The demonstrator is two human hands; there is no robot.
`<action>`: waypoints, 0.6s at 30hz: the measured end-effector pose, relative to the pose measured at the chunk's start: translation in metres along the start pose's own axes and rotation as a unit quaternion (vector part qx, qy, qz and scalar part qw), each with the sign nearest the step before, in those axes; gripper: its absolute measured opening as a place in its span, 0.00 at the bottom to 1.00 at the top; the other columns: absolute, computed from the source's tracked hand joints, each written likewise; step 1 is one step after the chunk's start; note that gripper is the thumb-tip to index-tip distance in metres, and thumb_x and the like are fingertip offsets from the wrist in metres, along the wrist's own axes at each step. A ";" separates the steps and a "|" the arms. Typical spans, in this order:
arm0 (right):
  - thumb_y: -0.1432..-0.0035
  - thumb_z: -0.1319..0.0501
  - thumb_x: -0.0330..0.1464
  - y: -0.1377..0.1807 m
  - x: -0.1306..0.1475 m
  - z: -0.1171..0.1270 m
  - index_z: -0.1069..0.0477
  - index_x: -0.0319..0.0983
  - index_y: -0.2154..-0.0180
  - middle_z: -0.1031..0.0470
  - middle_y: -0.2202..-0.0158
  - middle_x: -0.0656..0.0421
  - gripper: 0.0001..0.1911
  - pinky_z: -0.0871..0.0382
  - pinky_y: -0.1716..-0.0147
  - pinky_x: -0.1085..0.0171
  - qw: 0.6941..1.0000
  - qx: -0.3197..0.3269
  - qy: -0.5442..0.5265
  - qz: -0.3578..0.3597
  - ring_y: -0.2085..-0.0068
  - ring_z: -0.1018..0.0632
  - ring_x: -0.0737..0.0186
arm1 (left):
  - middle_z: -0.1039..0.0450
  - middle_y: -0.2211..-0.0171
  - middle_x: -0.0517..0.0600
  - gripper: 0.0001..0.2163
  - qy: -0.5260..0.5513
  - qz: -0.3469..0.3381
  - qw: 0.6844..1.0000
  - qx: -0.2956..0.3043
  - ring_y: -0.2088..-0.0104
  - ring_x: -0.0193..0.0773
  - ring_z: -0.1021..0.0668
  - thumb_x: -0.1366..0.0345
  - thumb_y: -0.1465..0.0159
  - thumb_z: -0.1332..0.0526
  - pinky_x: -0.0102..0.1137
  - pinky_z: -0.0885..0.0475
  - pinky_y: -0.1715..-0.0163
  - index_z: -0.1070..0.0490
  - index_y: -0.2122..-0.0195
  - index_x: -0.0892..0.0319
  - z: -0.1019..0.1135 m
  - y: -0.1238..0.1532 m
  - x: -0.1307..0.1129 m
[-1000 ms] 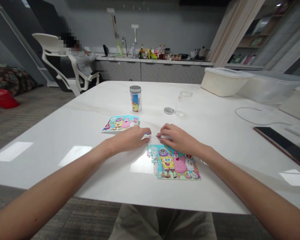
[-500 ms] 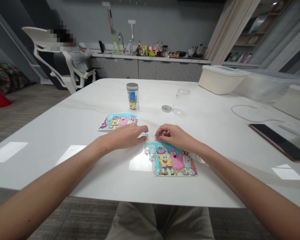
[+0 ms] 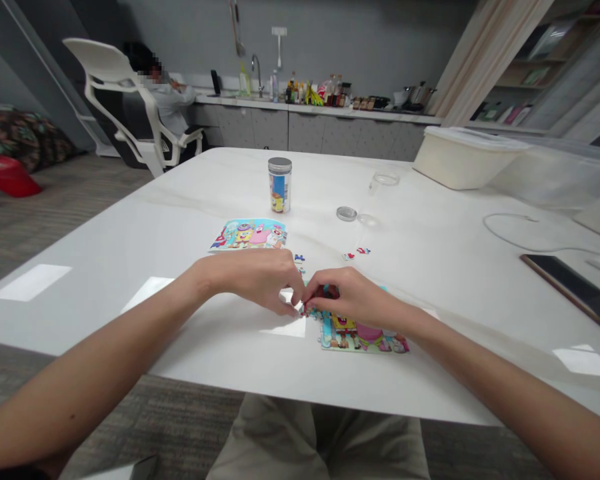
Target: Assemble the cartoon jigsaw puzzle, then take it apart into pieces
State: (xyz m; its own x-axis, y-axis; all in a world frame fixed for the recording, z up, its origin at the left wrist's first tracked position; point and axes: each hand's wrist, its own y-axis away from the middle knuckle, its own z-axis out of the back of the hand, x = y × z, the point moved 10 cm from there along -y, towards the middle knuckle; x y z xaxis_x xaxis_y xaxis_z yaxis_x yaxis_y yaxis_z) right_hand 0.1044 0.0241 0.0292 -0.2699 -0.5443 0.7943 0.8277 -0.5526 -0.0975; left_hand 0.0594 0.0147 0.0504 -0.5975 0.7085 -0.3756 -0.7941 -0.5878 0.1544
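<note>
A partly joined cartoon jigsaw puzzle (image 3: 365, 337) lies on the white table, its upper part hidden under my right hand (image 3: 333, 293). The thumb and forefinger of that hand pinch a small puzzle piece (image 3: 305, 309) with some red on it, at the puzzle's left edge. From the left, my left hand (image 3: 275, 287) meets it, thumb and forefinger curled together at the same piece. Just beyond the hands are loose puzzle pieces (image 3: 299, 258), and farther right two red-and-white pieces (image 3: 363, 251). A picture sheet (image 3: 253, 233) with the same cartoon lies behind my left hand.
A lidded jar (image 3: 280, 187) stands behind the sheet. To its right are a metal lid (image 3: 347, 213) and a clear jar (image 3: 385, 179) on its side. A phone (image 3: 575, 290), a cable and cream boxes (image 3: 465, 160) occupy the right. Beyond the table, a person sits in a white chair (image 3: 153, 127).
Both hands have come nearer to me and closer together, meeting at the puzzle's left edge. Two red-and-white pieces behind my right hand are now in sight. The view has shifted slightly.
</note>
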 end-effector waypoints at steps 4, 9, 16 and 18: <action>0.44 0.38 0.26 -0.002 0.004 0.002 0.25 0.39 0.67 0.25 0.68 0.60 0.04 0.32 0.66 0.66 0.999 -0.013 0.034 0.032 0.68 0.26 0.67 | 0.20 0.73 0.45 0.09 0.019 -0.017 0.999 0.031 0.75 0.33 0.25 0.67 0.42 0.37 0.28 0.39 0.76 0.19 0.64 0.46 -0.009 0.001 -0.007; 0.41 0.41 0.26 0.002 0.015 0.014 0.25 0.39 0.64 0.25 0.66 0.59 0.07 0.32 0.63 0.65 0.995 0.002 0.075 0.070 0.65 0.25 0.66 | 0.19 0.70 0.46 0.11 0.013 -0.017 0.999 0.048 0.74 0.35 0.23 0.68 0.41 0.38 0.29 0.39 0.75 0.20 0.61 0.45 -0.011 0.003 -0.010; 0.44 0.39 0.25 0.009 0.012 0.007 0.24 0.39 0.67 0.26 0.67 0.60 0.06 0.34 0.65 0.66 0.983 0.084 0.146 0.072 0.67 0.25 0.67 | 0.20 0.71 0.46 0.09 -0.022 0.002 0.999 0.032 0.74 0.35 0.24 0.66 0.40 0.37 0.28 0.39 0.76 0.20 0.61 0.46 -0.009 0.001 -0.010; 0.44 0.38 0.26 0.009 0.010 0.006 0.24 0.39 0.66 0.26 0.66 0.60 0.05 0.34 0.65 0.66 0.983 0.087 0.148 0.065 0.67 0.26 0.67 | 0.20 0.73 0.46 0.07 -0.025 0.014 1.000 0.007 0.75 0.35 0.24 0.64 0.40 0.36 0.28 0.39 0.76 0.20 0.63 0.49 -0.006 -0.001 -0.008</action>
State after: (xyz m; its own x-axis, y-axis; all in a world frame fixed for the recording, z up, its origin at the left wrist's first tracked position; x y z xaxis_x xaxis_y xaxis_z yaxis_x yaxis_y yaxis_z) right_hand 0.1124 0.0174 0.0399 -0.2671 -0.7770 0.5701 0.9292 -0.3645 -0.0614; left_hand 0.0656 0.0072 0.0480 -0.6239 0.7106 -0.3253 -0.7783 -0.6026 0.1762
